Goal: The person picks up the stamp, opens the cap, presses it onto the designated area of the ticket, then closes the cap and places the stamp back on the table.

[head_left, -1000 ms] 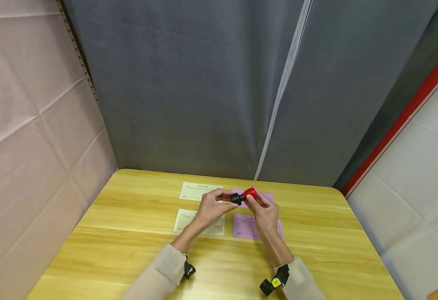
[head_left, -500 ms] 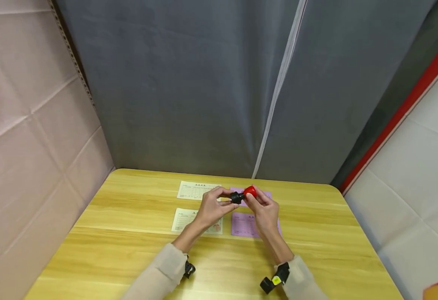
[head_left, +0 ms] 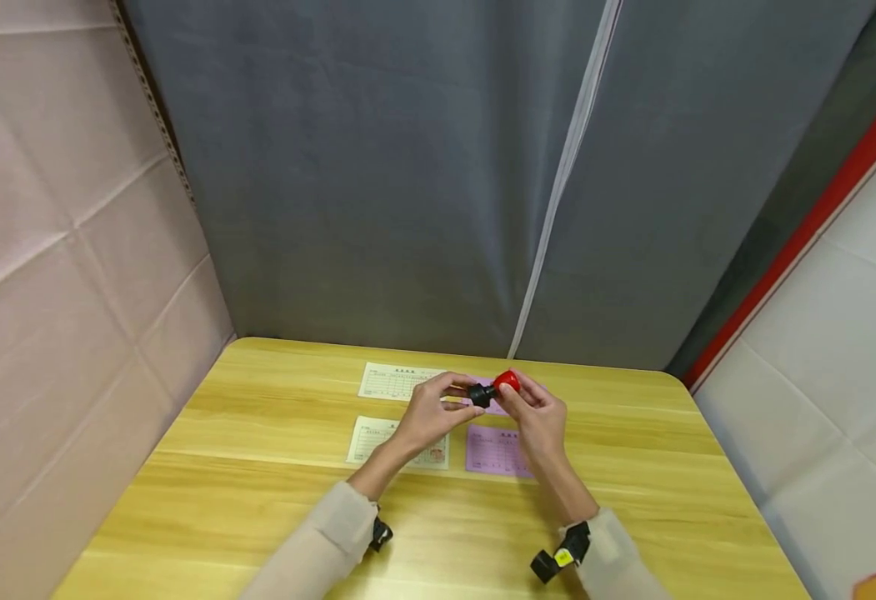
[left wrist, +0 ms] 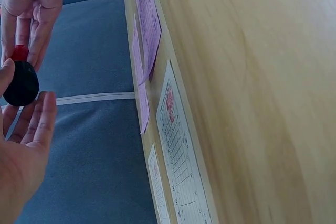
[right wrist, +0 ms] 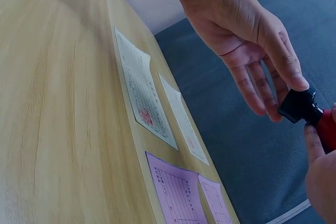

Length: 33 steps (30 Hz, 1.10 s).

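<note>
Both hands hold a hand stamp above the table, lying roughly sideways between them. Its red handle (head_left: 508, 381) is in the fingers of my right hand (head_left: 544, 423). My left hand (head_left: 424, 417) pinches the black end (head_left: 480, 395) between thumb and fingers. In the right wrist view the black end (right wrist: 297, 105) looks blocky, with a narrow neck running to the red part (right wrist: 327, 129). The left wrist view shows the round black face (left wrist: 22, 84) covering most of the handle. Whether the black end is a cap, I cannot tell.
Two pale slips, a rear one (head_left: 392, 381) and a front one (head_left: 370, 437), lie left on the wooden table (head_left: 257, 467). A purple slip (head_left: 493, 452) lies to the right, with another partly hidden behind the hands. A red mark shows on the front pale slip. A grey curtain (head_left: 377, 208) hangs behind.
The hands and the stamp have shifted slightly to the right. Both hands keep the same hold on the stamp, and the slips lie as before.
</note>
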Motion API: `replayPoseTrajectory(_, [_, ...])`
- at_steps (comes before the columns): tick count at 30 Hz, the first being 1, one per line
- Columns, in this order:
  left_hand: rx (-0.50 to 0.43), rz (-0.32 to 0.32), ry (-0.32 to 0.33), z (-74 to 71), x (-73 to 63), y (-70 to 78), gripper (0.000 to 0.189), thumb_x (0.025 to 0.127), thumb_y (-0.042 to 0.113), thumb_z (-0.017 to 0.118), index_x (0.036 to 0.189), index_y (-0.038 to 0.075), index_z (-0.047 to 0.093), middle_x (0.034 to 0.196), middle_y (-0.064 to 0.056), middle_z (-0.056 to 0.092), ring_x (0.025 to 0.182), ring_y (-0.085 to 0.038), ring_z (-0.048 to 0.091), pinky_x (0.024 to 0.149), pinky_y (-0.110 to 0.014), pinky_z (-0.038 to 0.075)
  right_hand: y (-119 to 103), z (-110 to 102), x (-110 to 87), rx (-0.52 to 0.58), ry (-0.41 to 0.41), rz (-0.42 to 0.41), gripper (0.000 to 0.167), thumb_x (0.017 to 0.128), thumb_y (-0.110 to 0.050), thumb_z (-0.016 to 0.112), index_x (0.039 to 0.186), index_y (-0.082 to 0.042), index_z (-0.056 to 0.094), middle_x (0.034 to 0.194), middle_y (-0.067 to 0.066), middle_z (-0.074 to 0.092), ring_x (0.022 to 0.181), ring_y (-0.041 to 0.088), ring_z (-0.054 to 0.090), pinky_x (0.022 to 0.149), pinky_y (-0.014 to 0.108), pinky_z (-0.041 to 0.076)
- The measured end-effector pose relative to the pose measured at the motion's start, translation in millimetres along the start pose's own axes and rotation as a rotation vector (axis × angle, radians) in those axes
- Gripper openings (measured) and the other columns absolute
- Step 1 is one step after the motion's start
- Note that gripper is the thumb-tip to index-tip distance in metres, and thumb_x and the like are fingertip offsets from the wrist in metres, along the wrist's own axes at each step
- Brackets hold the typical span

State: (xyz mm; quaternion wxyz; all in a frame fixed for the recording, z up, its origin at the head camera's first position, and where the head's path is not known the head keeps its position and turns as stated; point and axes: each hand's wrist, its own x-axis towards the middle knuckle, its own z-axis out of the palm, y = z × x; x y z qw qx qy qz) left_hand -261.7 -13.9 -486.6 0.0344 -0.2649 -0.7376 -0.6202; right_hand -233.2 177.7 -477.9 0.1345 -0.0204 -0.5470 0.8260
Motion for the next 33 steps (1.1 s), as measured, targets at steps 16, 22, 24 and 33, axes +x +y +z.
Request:
replayPoseTrajectory(16, [0.218, -0.018, -0.09, -11.6, -6.0, -7.5, 0.052, 0.092, 0.024, 0.086, 0.136, 0.003, 0.067, 0.135, -0.015, 0.07, 0.12, -0.03, 0.07, 0.094, -0.031, 0.063, -7.1, -26.4, 13.1, -0.223, -0.029, 0.014, 0.048, 0.093, 0.001, 0.08, 0.137, 0.01, 0.065, 0.116, 0.017, 0.078, 0.093, 0.013, 0.079, 0.087, 0.032, 0.064])
replayPoseTrajectory(22, [0.339, -0.048, -0.107, -27.9, -11.6, -12.7, 0.054, 0.094, 0.029, 0.083, 0.139, 0.005, 0.066, 0.139, -0.008, 0.068, 0.124, -0.025, 0.068, 0.1, -0.036, 0.061, -13.5, -51.5, 21.3, -0.482, -0.085, 0.016, 0.053, 0.091, -0.017, 0.086, 0.139, -0.001, 0.068, 0.129, 0.023, 0.073, 0.097, 0.005, 0.076, 0.088, 0.02, 0.062])
replayPoseTrajectory(24, [0.366, -0.055, -0.114, -35.1, -14.0, -15.2, 0.053, 0.095, 0.03, 0.082, 0.14, 0.006, 0.066, 0.14, -0.01, 0.068, 0.124, -0.025, 0.068, 0.101, -0.039, 0.06, -15.4, -61.6, 24.5, -0.57, -0.113, -0.005, 0.054, 0.092, -0.018, 0.086, 0.139, -0.001, 0.068, 0.131, 0.024, 0.071, 0.099, 0.003, 0.075, 0.086, 0.017, 0.061])
replayPoseTrajectory(33, [0.495, -0.076, -0.088, -75.3, -27.0, -24.2, 0.049, 0.097, 0.032, 0.08, 0.138, 0.007, 0.068, 0.136, -0.007, 0.07, 0.122, -0.026, 0.069, 0.101, -0.044, 0.059, -19.6, -107.3, 41.1, -0.898, -0.189, -0.19, 0.049, 0.088, -0.003, 0.086, 0.133, 0.007, 0.07, 0.128, 0.027, 0.072, 0.111, 0.04, 0.074, 0.084, 0.014, 0.059])
